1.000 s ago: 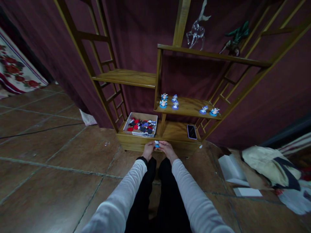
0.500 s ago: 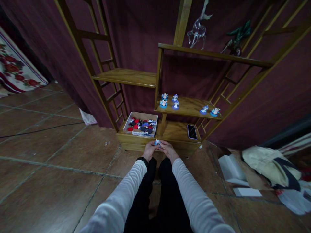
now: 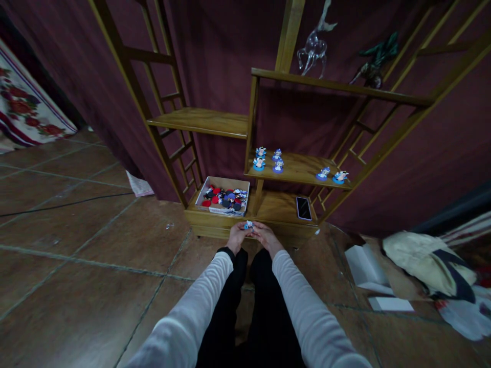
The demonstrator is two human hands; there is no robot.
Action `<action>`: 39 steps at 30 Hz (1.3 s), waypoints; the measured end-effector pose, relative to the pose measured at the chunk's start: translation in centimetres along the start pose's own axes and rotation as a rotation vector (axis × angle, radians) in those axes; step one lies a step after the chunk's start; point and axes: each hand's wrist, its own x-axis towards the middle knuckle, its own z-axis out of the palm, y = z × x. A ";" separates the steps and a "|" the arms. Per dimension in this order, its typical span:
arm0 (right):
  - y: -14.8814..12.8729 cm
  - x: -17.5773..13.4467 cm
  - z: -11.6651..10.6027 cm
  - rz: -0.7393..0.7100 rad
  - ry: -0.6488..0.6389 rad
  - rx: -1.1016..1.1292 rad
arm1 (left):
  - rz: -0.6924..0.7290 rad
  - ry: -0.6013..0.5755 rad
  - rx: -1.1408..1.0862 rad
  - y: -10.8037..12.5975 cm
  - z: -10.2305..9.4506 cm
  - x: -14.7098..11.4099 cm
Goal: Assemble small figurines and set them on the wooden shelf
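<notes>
A small blue-and-white figurine (image 3: 249, 225) is held between the fingertips of my left hand (image 3: 237, 237) and my right hand (image 3: 265, 237), just in front of the low cabinet. Both hands are closed on it from either side, and the fingers hide part of it. Behind my left hand, a shallow cardboard box (image 3: 198, 203) holds many loose figurines with red, black and purple bases. Higher up on the right shelf (image 3: 301, 167) stand several figurines, blue-based ones such as the front left figurine (image 3: 259, 163) and purple-based ones such as the purple figurine (image 3: 278, 165).
A phone (image 3: 303, 208) lies on the cabinet's lower ledge. A clear glass horse (image 3: 314, 51) and a dark green-brown ornament (image 3: 374, 64) stand on the upper shelf. White boxes (image 3: 366, 268) and a cream cloth item (image 3: 425, 258) lie on the floor at right. A cable (image 3: 76, 203) crosses the left floor.
Almost nothing differs. The view has shifted very slightly, while both hands keep the figurine in the same place.
</notes>
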 end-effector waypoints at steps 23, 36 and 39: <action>-1.2 -0.5 0.2 -0.031 0.046 -0.009 | -0.205 -0.048 -0.240 1.1 -0.6 -0.4; -1.2 -0.8 0.2 -0.012 0.074 -0.048 | -0.258 0.030 -0.201 0.6 -0.3 0.1; -1.3 -0.9 0.4 -0.032 0.059 -0.047 | -0.278 0.051 -0.191 0.4 -0.2 0.4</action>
